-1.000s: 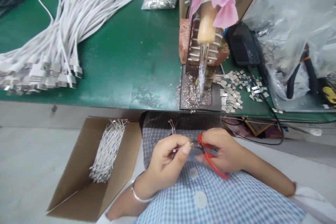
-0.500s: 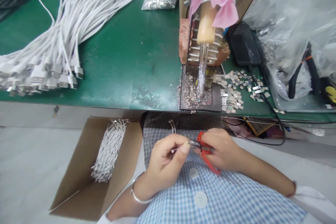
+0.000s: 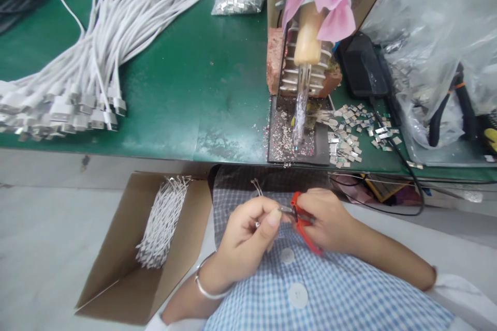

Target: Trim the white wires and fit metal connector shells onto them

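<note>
Above my lap, my left hand pinches a thin white cable between thumb and fingers. One end of the cable sticks up past the knuckles; the rest is mostly hidden in the hand. My right hand is closed round red-handled pliers. Their metal jaws reach to my left fingertips, which cover the jaw tips. Whether the jaws grip the cable end I cannot tell.
On the green table lie a bundle of white USB cables, a wooden-handled soldering iron and scattered small connectors. Black-handled pliers rest at the right. A cardboard box below holds white cables.
Both hands keep their hold, close together. The pliers have shifted very slightly in my right hand, and the whole view has moved a little.
</note>
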Action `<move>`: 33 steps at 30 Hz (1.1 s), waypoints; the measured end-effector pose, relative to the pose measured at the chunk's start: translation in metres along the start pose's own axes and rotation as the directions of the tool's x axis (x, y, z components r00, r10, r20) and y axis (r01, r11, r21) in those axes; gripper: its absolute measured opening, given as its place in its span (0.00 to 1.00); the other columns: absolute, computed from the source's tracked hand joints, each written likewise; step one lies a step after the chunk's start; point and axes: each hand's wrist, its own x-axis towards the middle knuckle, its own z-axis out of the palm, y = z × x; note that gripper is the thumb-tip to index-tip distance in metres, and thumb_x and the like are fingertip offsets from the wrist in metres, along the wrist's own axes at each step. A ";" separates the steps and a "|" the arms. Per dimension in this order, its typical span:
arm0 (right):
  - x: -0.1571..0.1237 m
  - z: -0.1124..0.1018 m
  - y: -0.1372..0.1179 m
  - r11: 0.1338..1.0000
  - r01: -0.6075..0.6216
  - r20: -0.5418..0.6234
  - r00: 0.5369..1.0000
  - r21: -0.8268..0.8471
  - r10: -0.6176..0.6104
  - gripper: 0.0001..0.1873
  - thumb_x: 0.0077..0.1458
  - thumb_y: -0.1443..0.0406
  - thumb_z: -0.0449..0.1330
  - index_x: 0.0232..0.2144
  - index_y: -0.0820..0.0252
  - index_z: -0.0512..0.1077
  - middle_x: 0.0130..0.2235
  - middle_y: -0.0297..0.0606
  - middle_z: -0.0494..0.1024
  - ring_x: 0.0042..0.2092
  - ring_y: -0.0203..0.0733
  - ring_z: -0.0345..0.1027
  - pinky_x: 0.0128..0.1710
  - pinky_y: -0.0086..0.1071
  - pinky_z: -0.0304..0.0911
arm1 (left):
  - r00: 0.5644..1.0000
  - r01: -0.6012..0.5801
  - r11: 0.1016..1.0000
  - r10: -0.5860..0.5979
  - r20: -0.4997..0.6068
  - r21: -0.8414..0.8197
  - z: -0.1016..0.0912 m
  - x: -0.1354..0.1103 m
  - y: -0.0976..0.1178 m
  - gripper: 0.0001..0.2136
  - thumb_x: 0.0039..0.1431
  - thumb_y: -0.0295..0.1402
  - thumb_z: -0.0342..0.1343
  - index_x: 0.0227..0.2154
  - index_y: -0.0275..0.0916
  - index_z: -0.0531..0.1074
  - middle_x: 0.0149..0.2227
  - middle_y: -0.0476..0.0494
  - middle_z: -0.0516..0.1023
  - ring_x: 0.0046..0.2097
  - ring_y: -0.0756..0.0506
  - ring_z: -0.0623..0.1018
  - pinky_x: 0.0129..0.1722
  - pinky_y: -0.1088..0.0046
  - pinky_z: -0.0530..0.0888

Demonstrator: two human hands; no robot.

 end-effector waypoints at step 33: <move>-0.006 0.029 -0.008 0.594 -0.427 0.318 0.904 0.682 0.285 0.11 0.45 0.67 0.59 0.19 0.59 0.59 0.20 0.26 0.62 0.21 0.28 0.52 0.20 0.23 0.49 | 0.977 -0.106 0.987 0.080 -0.199 -0.122 0.012 -0.015 -0.036 0.09 0.66 0.35 0.52 0.36 0.37 0.75 0.23 0.47 0.79 0.24 0.51 0.77 0.27 0.77 0.75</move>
